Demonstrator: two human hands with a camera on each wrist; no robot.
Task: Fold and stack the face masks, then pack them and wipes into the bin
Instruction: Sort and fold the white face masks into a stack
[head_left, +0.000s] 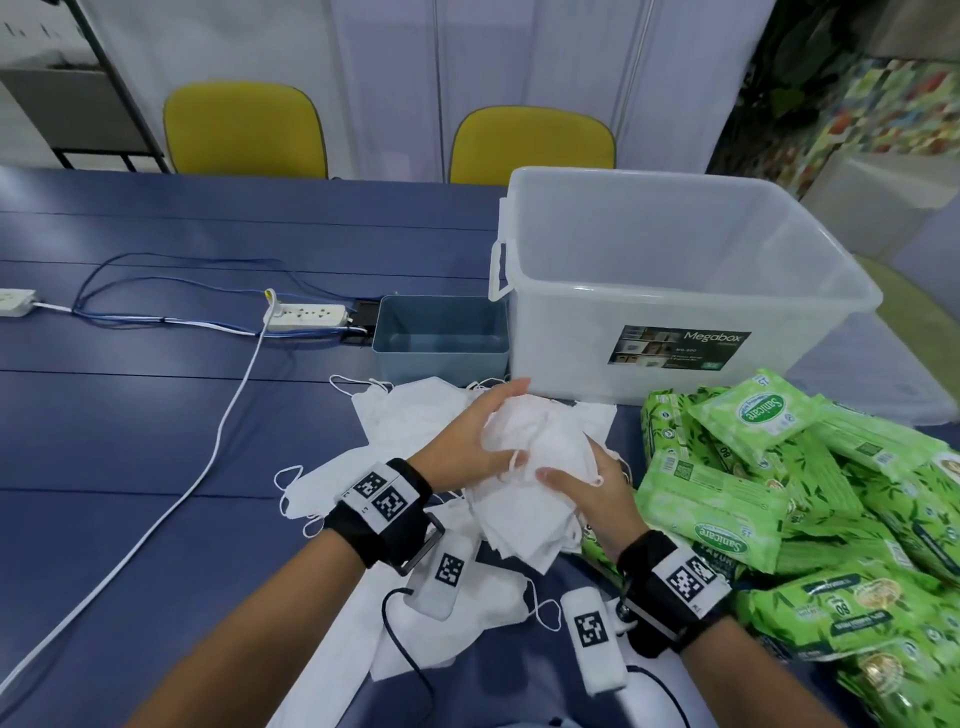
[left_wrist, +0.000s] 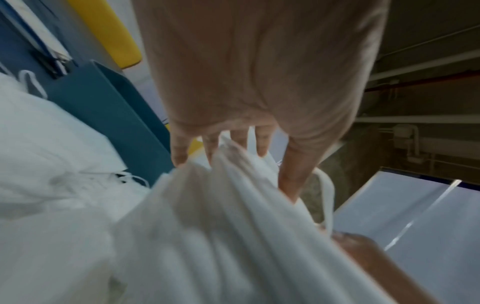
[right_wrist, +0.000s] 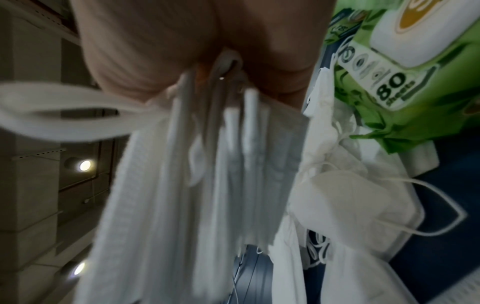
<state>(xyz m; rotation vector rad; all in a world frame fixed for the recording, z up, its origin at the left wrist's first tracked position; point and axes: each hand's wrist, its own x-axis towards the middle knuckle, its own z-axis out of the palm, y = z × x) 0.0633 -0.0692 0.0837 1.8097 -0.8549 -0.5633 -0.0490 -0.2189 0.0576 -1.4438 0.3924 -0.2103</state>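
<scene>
I hold a stack of white face masks (head_left: 535, 462) just above the table, between both hands. My left hand (head_left: 498, 421) cups its left and far side, fingers over the far end and thumb on top. From the right, my right hand (head_left: 571, 480) grips it, thumb on top and fingers underneath. The left wrist view shows the stack's layered edges (left_wrist: 221, 226), and the right wrist view shows them (right_wrist: 207, 185) hanging with ear loops. Loose masks (head_left: 415, 415) lie beneath. Green wipes packs (head_left: 717, 499) are piled at the right. The clear Megabox bin (head_left: 561, 353) stands empty behind.
A small blue-grey bin (head_left: 441, 364) sits left of the clear bin, right behind the masks. A power strip (head_left: 304, 314) and a white cable (head_left: 208, 467) cross the blue table on the left. Two yellow chairs (head_left: 244, 130) stand at the far edge.
</scene>
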